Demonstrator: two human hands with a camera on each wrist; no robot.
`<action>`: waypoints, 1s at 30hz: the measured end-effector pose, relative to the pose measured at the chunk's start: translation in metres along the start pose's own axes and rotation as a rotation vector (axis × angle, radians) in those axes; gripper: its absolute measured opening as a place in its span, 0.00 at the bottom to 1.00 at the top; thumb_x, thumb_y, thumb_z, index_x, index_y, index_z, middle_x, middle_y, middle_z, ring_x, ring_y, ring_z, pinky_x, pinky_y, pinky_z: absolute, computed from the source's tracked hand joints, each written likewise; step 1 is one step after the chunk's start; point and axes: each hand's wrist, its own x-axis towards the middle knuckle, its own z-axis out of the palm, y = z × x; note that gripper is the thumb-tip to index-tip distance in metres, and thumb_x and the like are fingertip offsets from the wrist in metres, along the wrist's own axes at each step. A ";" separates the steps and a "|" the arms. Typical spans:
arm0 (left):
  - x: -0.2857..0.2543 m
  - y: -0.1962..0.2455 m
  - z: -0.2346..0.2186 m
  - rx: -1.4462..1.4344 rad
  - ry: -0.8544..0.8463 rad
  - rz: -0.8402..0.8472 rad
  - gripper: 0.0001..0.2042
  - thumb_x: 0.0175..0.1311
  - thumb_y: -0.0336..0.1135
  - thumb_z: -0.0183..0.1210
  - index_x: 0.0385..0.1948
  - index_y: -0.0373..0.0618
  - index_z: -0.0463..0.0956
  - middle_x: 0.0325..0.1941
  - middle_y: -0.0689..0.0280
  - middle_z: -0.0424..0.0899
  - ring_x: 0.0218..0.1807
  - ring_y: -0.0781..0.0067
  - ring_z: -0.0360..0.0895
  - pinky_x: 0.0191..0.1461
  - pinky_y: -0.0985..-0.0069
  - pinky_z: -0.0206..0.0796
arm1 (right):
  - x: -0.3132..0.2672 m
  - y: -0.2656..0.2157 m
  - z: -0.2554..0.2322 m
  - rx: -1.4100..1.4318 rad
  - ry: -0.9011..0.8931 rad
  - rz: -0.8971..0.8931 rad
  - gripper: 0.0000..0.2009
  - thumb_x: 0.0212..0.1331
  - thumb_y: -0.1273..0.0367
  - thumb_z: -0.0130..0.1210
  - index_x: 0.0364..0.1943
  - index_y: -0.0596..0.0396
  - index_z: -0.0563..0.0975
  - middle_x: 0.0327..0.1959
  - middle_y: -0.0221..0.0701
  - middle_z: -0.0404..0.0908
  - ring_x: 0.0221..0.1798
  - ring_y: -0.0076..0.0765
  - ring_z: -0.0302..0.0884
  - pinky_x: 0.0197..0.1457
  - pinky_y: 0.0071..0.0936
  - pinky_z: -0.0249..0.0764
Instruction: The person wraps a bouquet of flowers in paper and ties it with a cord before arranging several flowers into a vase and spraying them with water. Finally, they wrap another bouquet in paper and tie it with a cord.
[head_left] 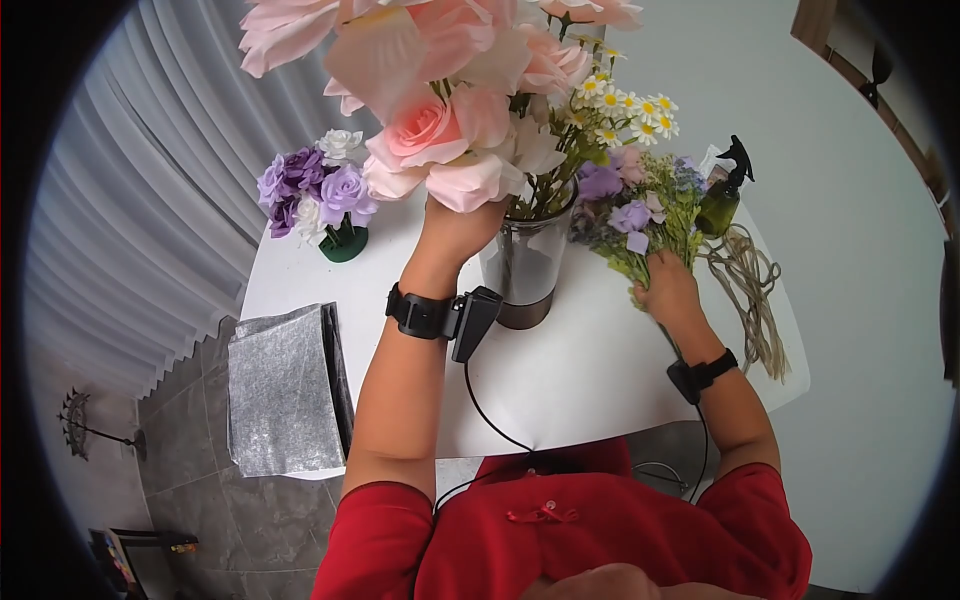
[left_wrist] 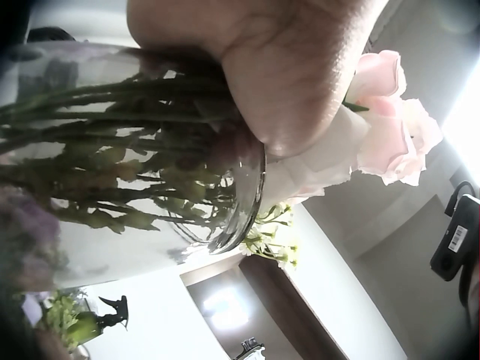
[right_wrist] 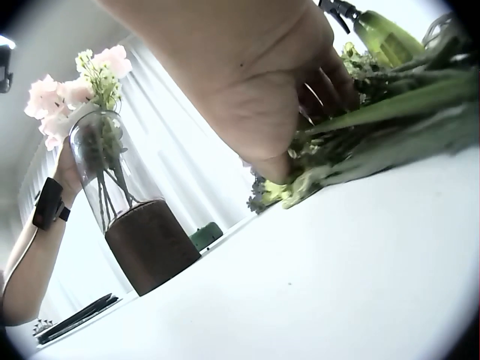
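Large pink roses (head_left: 430, 130) and small daisies (head_left: 645, 115) stand in a clear glass vase (head_left: 525, 265) with a dark base. My left hand (head_left: 458, 235) grips the vase near its rim, its fingertips hidden by blooms and glass; the left wrist view shows the palm side of the hand (left_wrist: 277, 67) against the rim. To the right lies a bunch of purple and blue flowers (head_left: 630, 215) with green stems. Round these stems curl the fingers of my right hand (head_left: 670, 290), low over the table; the right wrist view shows this hand (right_wrist: 262, 90) on the leaves (right_wrist: 405, 105).
Purple and white roses (head_left: 315, 190) stand in a green base at the back left. Folded grey sheets (head_left: 285, 390) lie at the left front. A green spray bottle (head_left: 718, 205) and a bundle of twine (head_left: 750, 300) are on the right of the white table (head_left: 600, 370).
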 end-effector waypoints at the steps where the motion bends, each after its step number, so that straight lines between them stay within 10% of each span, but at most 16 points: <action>1: 0.000 0.001 0.000 -0.013 -0.001 -0.022 0.07 0.46 0.26 0.58 0.29 0.44 0.77 0.32 0.58 0.80 0.37 0.52 0.77 0.39 0.65 0.70 | 0.000 -0.001 0.002 0.079 -0.112 0.097 0.17 0.48 0.64 0.61 0.38 0.61 0.74 0.45 0.48 0.74 0.45 0.56 0.74 0.47 0.42 0.70; 5: -0.002 -0.008 0.001 0.018 -0.021 0.021 0.07 0.47 0.27 0.58 0.30 0.45 0.77 0.32 0.58 0.80 0.37 0.52 0.77 0.40 0.65 0.70 | 0.005 0.021 0.009 0.196 0.024 0.039 0.13 0.53 0.67 0.57 0.40 0.59 0.72 0.37 0.49 0.77 0.36 0.59 0.76 0.38 0.43 0.72; 11: -0.001 -0.009 0.001 -0.019 -0.066 0.007 0.07 0.48 0.27 0.57 0.30 0.45 0.75 0.32 0.58 0.80 0.37 0.53 0.77 0.39 0.65 0.69 | 0.015 0.025 -0.023 0.859 0.067 0.402 0.09 0.62 0.67 0.51 0.41 0.56 0.72 0.28 0.42 0.79 0.33 0.48 0.78 0.37 0.37 0.71; 25: -0.002 -0.005 -0.001 0.037 -0.030 0.049 0.06 0.47 0.27 0.58 0.29 0.46 0.76 0.30 0.59 0.79 0.36 0.52 0.77 0.38 0.65 0.70 | -0.031 0.018 -0.039 0.024 -0.209 -0.139 0.19 0.52 0.57 0.60 0.36 0.62 0.76 0.35 0.42 0.77 0.45 0.51 0.73 0.46 0.41 0.72; 30: -0.003 -0.007 0.000 0.046 -0.025 0.046 0.07 0.47 0.27 0.58 0.29 0.46 0.76 0.31 0.59 0.79 0.36 0.52 0.77 0.38 0.64 0.70 | -0.016 -0.016 -0.023 0.060 -0.096 -0.024 0.23 0.46 0.62 0.64 0.42 0.64 0.73 0.41 0.46 0.74 0.48 0.51 0.72 0.48 0.40 0.73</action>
